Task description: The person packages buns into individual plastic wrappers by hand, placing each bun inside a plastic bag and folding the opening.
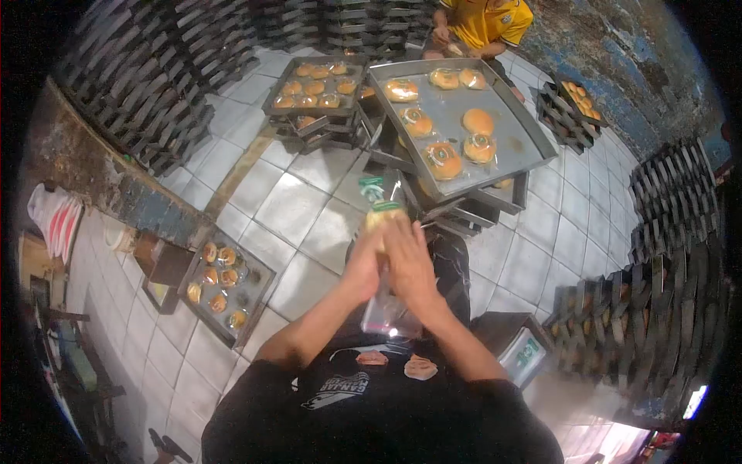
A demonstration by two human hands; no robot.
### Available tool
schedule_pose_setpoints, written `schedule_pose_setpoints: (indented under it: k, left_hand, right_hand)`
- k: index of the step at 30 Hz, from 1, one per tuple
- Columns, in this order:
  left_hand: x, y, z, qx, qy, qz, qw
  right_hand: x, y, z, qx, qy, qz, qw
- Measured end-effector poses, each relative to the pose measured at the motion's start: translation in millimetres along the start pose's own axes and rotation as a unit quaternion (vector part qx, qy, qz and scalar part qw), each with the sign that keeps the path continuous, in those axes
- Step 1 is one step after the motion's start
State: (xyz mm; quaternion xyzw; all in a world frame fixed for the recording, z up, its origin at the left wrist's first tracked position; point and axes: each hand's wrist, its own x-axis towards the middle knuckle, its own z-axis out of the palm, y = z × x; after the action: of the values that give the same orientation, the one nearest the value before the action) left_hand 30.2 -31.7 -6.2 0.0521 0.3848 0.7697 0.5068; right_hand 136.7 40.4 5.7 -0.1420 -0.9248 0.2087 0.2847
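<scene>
My left hand (pixel 363 267) and my right hand (pixel 410 259) are together above my lap, wrapped round a bun in a clear plastic bag (pixel 379 209) with green print. The bag's upper end sticks out beyond my fingers. Below my hands, more clear plastic (pixel 390 313) lies against my lap. Just ahead and to the right is a large metal tray (pixel 502 112) with several buns, most of them bagged and one bare bun (pixel 478 121).
Stacked trays (pixel 313 110) of bagged buns stand ahead left; another bun tray (pixel 259 298) is at the left. A person in a yellow shirt (pixel 483 23) sits beyond the large tray. Dark tray stacks (pixel 672 193) line the right side. A box (pixel 514 344) stands by my right side.
</scene>
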Motion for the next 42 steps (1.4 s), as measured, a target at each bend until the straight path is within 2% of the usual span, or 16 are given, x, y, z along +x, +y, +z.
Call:
schedule_pose_setpoints:
  k: [7, 9, 15, 17, 18, 23, 25, 29, 31, 33, 35, 36, 37, 40, 41, 42]
  left_hand:
    - [35, 5, 11, -0.105, -0.031, -0.004, 0.994]
    - [28, -4, 37, -0.050, 0.022, 0.084, 0.995]
    - [44, 25, 29, -0.250, -0.007, -0.033, 0.968]
    - [60, 10, 5, -0.227, -0.066, -0.073, 0.969]
    - [64, 6, -2, -0.197, -0.053, -0.050, 0.978]
    - [59, 38, -29, -0.186, 0.041, 0.010, 0.982]
    - [52, 28, -25, -0.203, 0.008, 0.025, 0.979]
    - [46, 10, -1, -0.184, 0.044, -0.049, 0.981]
    - [52, 18, -10, -0.210, 0.028, -0.045, 0.976]
    - [49, 27, -28, -0.207, 0.047, 0.004, 0.977]
    - [34, 48, -20, -0.144, 0.083, 0.002, 0.986]
    - [15, 49, -1, -0.162, 0.060, -0.042, 0.984]
    - [7, 33, -13, -0.187, -0.090, -0.106, 0.972]
    - [-12, 30, -2, -0.147, -0.049, -0.214, 0.964]
    - [1, 30, -4, 0.022, 0.003, -0.057, 0.998]
    - [10, 28, -5, 0.183, 0.057, 0.108, 0.975]
  right_hand:
    - [31, 5, -24, 0.020, -0.027, -0.002, 0.999]
    - [42, 17, -26, 0.006, -0.029, -0.007, 1.000]
    - [35, -9, -49, 0.106, -0.031, -0.034, 0.993]
    - [24, -13, -40, 0.259, -0.143, 0.142, 0.944]
    - [17, -17, -50, 0.387, -0.231, 0.148, 0.880]
    - [4, -38, -76, 0.532, -0.282, 0.114, 0.791]
    - [9, -14, -45, 0.407, -0.068, 0.201, 0.889]
    - [11, -11, -31, 0.278, -0.101, 0.027, 0.955]
    - [5, -18, -61, 0.481, -0.230, 0.057, 0.844]
    - [-7, -16, -74, 0.692, -0.323, 0.027, 0.645]
    - [-13, -8, -65, 0.483, -0.178, 0.253, 0.819]
    - [-6, -3, -52, 0.223, 0.000, 0.180, 0.958]
    - [7, -8, -58, 0.082, 0.075, 0.082, 0.990]
    - [0, -15, -58, 0.104, 0.070, 0.020, 0.992]
    - [6, -9, -56, 0.120, 0.048, 0.067, 0.989]
    - [9, -3, -55, 0.136, 0.020, 0.110, 0.984]
